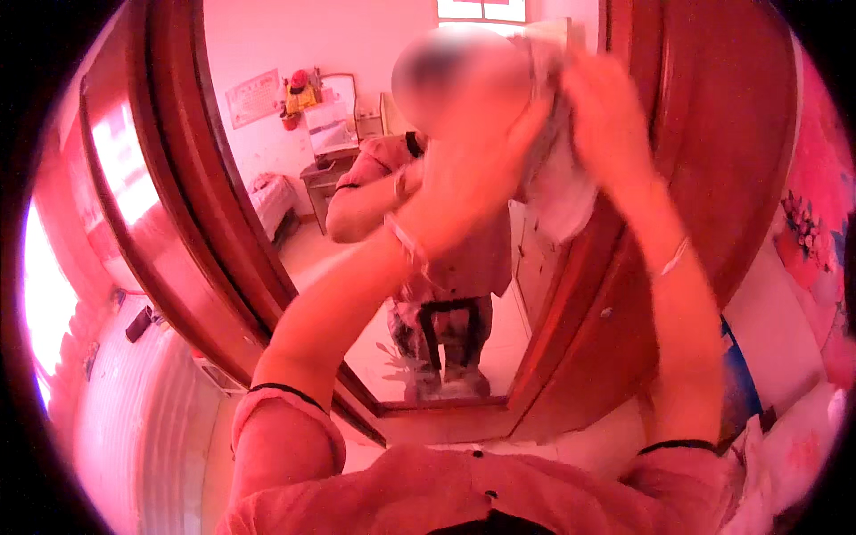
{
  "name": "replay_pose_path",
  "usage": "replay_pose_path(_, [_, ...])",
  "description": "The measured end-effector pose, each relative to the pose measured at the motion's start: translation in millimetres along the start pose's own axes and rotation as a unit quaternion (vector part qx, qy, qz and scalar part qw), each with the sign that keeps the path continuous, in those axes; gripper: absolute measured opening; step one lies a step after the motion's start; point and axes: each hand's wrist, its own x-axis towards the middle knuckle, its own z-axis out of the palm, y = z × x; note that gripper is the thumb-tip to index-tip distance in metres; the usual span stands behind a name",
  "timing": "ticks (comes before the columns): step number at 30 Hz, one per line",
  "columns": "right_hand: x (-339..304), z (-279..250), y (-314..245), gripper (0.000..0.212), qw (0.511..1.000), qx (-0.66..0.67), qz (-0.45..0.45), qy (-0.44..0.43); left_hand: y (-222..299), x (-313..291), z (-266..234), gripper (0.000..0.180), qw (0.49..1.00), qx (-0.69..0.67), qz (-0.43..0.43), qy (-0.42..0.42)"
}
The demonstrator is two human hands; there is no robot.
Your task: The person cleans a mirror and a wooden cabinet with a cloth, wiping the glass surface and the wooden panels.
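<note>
Pale cloth [563,198] hangs bunched between your hands, in front of the wardrobe mirror [357,361]. Right hand [608,111] looks clenched on its upper edge; left hand's [486,165] grip: can't tell, blurred. Should handle light, limp, not fragile; best held by gathered folds.

Across the upper right of the mirror [343,40], the cloth [562,201] is partly covered by the left hand [486,152] and the right hand [606,111]. Both hands look soft and blurred; their exact grip on the cloth is unclear. Within the mirror's upper middle, the reflected head [437,76] is blurred out. At the mirror's top, a window [481,10] is cut off by the edge. At the mirror's left, a poster [253,98] has illegibly small marks. Right of the mirror, the right forearm [682,312] partly hides something blue [739,374].
</note>
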Motion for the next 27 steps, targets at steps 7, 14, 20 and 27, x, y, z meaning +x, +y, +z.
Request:
replay_pose_path(7, [-205.1, -42.5, -134.4, 0.012, 0.958, 0.156, 0.089, -0.226, 64.2, -218.0, 59.3, 0.055, 0.979, -0.064, 0.060, -0.187])
replay_pose_path(14, [-200.1, -42.9, -120.4, 0.019, 0.857, 0.329, 0.320, -0.235, 65.8, -182.4, 69.7, 0.044, 0.986, -0.078, 0.047, -0.143])
replay_pose_path(20, [-71.5, -34.8, -17.3, 0.026, 0.992, 0.044, 0.118, -0.016, 40.6, -5.3, 43.3, 0.036, 0.990, -0.010, 0.103, 0.092])
replay_pose_path(27, [107.3, -13.8, 45.9, 0.040, 0.990, 0.059, -0.022, 0.126, -57.9, 124.7, -36.3, 0.036, 0.929, 0.081, 0.213, 0.291])
